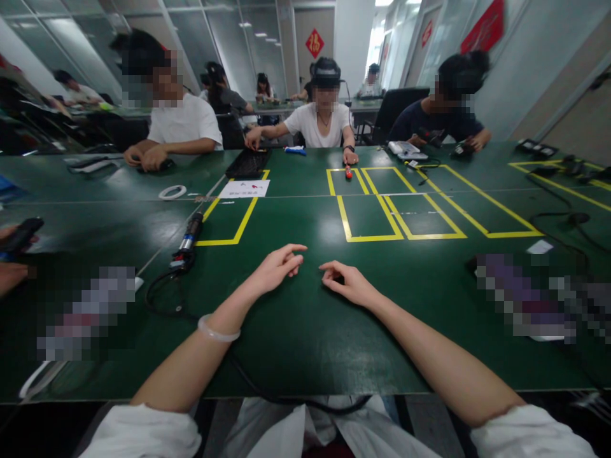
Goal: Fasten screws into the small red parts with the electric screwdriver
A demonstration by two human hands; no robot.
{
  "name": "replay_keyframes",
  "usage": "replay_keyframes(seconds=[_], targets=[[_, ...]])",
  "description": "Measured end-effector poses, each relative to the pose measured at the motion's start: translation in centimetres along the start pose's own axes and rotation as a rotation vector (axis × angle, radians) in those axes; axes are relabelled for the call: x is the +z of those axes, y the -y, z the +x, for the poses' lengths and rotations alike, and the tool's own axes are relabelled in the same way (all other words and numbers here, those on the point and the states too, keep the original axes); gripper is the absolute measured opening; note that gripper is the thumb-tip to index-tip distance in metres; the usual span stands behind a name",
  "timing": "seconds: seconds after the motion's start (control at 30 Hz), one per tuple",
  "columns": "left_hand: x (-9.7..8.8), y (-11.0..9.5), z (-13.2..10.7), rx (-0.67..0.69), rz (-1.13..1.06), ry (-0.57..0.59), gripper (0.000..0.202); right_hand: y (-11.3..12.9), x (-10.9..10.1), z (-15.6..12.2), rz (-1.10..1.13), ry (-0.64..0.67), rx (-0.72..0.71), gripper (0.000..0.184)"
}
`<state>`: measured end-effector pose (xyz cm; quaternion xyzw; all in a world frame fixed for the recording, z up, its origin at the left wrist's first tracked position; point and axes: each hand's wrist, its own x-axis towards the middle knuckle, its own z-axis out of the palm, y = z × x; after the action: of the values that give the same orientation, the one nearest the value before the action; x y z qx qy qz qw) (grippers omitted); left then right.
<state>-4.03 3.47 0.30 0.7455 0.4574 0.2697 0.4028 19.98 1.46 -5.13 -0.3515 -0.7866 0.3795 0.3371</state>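
My left hand [279,267], with a pale bangle [218,329] at the wrist, hovers over or rests on the green table [305,343]. Its index finger points forward, the other fingers bend loosely, and nothing is in it. Across a small gap is my right hand [352,283], fingers curved and a dark gap showing between thumb and fingers; it is open with no object. The nearest tool to my left hand is a black and silver cylindrical tool [189,236], apparently an electric screwdriver, lying with a dark cable [151,296].
Yellow tape outlines [375,238] mark the table ahead. A white sheet [244,189], black tray [245,164], white ring [172,192] and red-handled tool [348,172] lie farther off. Blurred-out devices [525,299] flank me. Several people sit opposite, one in white [324,124].
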Motion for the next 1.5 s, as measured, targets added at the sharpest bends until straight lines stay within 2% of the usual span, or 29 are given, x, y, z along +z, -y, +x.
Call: replay_keyframes(seconds=[0.1, 0.17, 0.23, 0.33, 0.47, 0.67, 0.83, 1.0, 1.27, 1.5], targets=[[2.9, -1.5, 0.5, 0.012, -0.157, 0.187, 0.053, 0.2, 0.1, -0.1, 0.109, 0.017, -0.009, 0.041], [4.1, -1.4, 0.7, 0.012, -0.222, 0.264, 0.054, 0.4, 0.1, -0.1, 0.129, 0.019, -0.008, 0.034], [4.9, -0.8, 0.8, 0.01, -0.264, 0.289, 0.052, 0.6, 0.1, 0.0, 0.142, 0.04, -0.004, 0.024], [5.5, 0.2, 0.8, 0.005, -0.284, 0.267, 0.05, 0.7, 0.2, 0.0, 0.168, 0.069, 0.004, 0.019], [5.6, 0.5, 0.7, 0.021, -0.228, 0.194, 0.046, 0.3, 0.1, 0.1, 0.179, 0.01, 0.044, 0.02], [5.2, -0.5, -0.1, 0.13, 0.075, 0.014, 0.028, -0.8, -0.2, 0.2, 0.19, -0.079, 0.125, 0.024], [5.4, -0.7, -0.2, 0.214, 0.175, 0.002, 0.023, -1.1, -0.3, 0.2, 0.203, -0.072, 0.142, 0.026], [5.5, -0.5, -0.2, 0.212, 0.191, 0.003, 0.02, -1.0, -0.3, 0.2, 0.214, -0.048, 0.14, 0.025], [5.4, -0.6, -0.2, 0.178, 0.184, -0.023, 0.02, -1.0, -0.2, 0.3, 0.254, -0.079, 0.119, 0.025], [5.6, -0.6, -0.4, 0.248, 0.282, -0.038, 0.021, -1.1, -0.4, 0.4, 0.335, -0.054, 0.13, 0.027]])
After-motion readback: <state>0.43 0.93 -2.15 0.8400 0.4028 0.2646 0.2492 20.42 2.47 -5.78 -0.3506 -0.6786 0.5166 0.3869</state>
